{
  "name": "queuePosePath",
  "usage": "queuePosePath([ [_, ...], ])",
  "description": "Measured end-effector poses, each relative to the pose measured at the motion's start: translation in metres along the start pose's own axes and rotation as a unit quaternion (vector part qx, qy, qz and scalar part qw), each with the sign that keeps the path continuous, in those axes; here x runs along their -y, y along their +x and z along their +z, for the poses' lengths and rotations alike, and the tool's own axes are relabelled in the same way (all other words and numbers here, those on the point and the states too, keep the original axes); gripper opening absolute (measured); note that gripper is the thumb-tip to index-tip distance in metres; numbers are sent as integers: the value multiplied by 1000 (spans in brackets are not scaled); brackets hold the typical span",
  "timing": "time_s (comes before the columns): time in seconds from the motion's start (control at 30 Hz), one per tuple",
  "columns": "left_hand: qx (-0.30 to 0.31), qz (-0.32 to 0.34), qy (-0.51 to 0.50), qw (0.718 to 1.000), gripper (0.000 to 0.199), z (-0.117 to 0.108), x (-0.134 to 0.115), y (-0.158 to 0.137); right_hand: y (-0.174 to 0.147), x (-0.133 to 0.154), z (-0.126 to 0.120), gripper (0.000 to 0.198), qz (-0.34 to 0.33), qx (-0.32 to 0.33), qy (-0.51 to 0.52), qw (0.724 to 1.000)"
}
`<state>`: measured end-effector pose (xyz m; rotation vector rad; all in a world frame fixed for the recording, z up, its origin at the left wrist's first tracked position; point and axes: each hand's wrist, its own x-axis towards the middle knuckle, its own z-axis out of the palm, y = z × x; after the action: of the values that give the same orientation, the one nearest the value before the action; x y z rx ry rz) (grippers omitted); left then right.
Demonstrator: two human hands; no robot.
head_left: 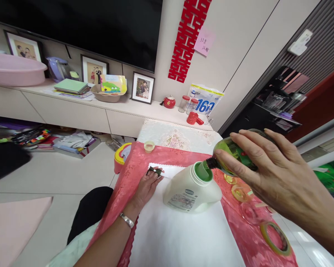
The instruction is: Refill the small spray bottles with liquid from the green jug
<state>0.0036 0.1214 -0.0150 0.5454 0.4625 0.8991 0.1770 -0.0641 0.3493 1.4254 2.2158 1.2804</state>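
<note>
My right hand (269, 163) is wrapped round a green glass-like bottle (228, 148), tipped so that its dark threaded neck rests at the mouth of a large jug. The pale jug (183, 189) stands upright and uncapped, with a label on its front and a green inner rim. Whether liquid is running between them I cannot make out clearly. To the left of the jug, my left hand (149, 183) lies palm up, its fingers curled round a small dark cap (155, 171). Under the jug is a white sheet (189, 233).
A pink cloth (139, 157) covers the table. At the right lie a tape roll (275, 238) and several clear and yellow round pieces (241, 192). A small cup (149, 146) stands at the far left corner. Behind is a cabinet (128, 124) with jars (184, 104) and framed photos.
</note>
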Motion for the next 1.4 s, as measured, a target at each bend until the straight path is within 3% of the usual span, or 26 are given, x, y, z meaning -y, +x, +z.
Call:
queuePosePath([
  [0.63, 12, 8, 22, 1000, 31, -2, 3, 1, 4, 3, 2, 33, -13, -19, 17, 1000],
  [1.4, 8, 9, 23, 1000, 31, 2, -2, -2, 10, -2, -8, 33, -51, -16, -43, 998],
])
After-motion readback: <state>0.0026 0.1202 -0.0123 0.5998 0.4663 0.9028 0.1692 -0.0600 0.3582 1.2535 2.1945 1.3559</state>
